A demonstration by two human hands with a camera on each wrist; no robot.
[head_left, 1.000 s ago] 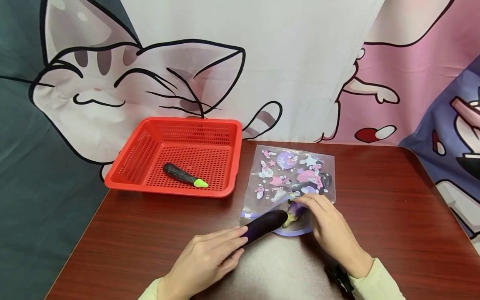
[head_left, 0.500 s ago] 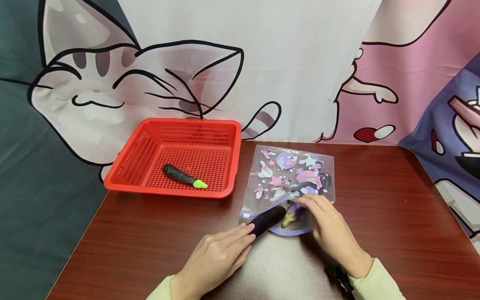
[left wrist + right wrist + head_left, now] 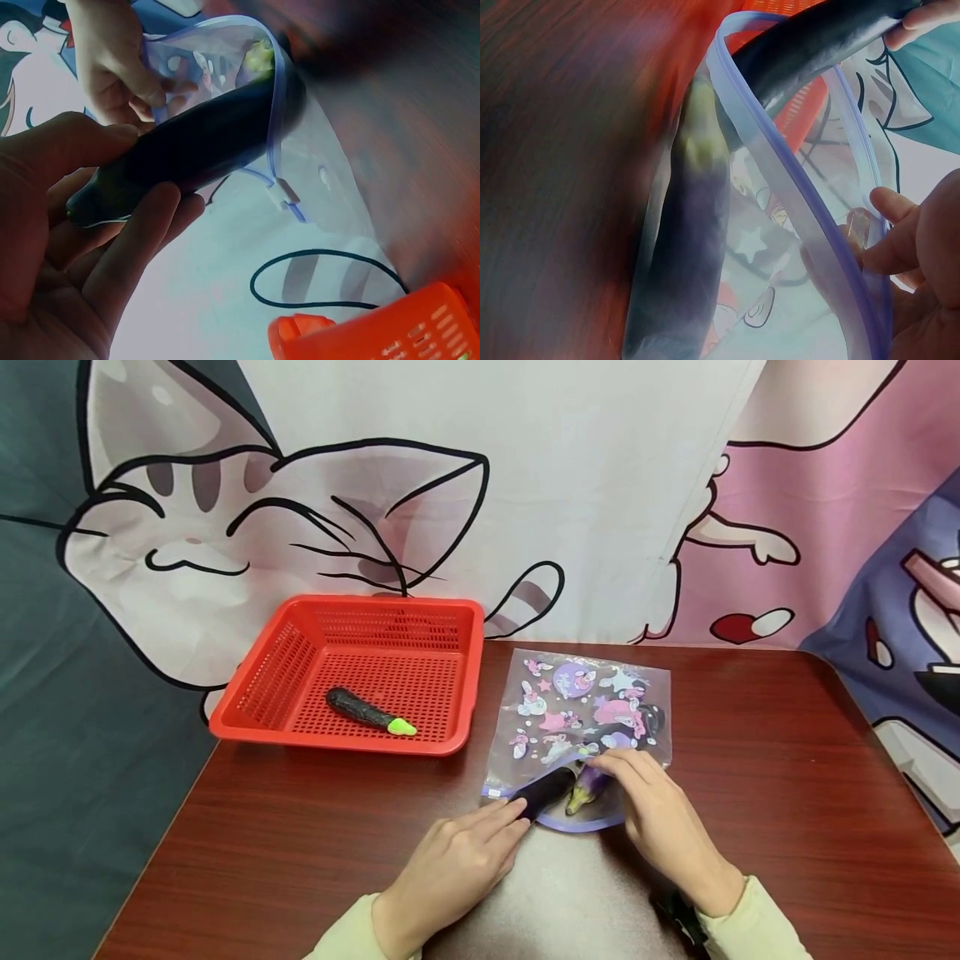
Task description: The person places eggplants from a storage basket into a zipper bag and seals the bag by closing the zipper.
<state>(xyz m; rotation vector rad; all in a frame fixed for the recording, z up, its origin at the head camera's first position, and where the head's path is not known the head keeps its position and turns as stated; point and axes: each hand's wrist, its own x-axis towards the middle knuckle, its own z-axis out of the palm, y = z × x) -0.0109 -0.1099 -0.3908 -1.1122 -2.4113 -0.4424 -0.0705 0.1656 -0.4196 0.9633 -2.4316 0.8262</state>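
My left hand [image 3: 461, 868] grips a long dark eggplant [image 3: 202, 139] by one end, thumb on one side and fingers on the other. Its far end reaches through the mouth of a clear printed zip bag [image 3: 528, 743] with a purple zip strip. Inside the bag lies a purple eggplant [image 3: 694, 232], its pale green stem end toward the opening. At the bag's right side my right hand [image 3: 667, 818] pinches the rim, and the mouth stands apart there. A dark rounded shape [image 3: 651, 720] shows through the bag's printed far part.
A red plastic basket [image 3: 457, 739] stands at the back left of the wooden table [image 3: 765, 777]. In it lies a black vegetable-shaped piece [image 3: 363, 708] with a bright green tip. Behind the table hangs a cartoon-printed cloth [image 3: 600, 485].
My left hand has moved right and slightly away from me, sliding the dark eggplant farther into the bag's mouth. The right hand keeps its place at the rim.
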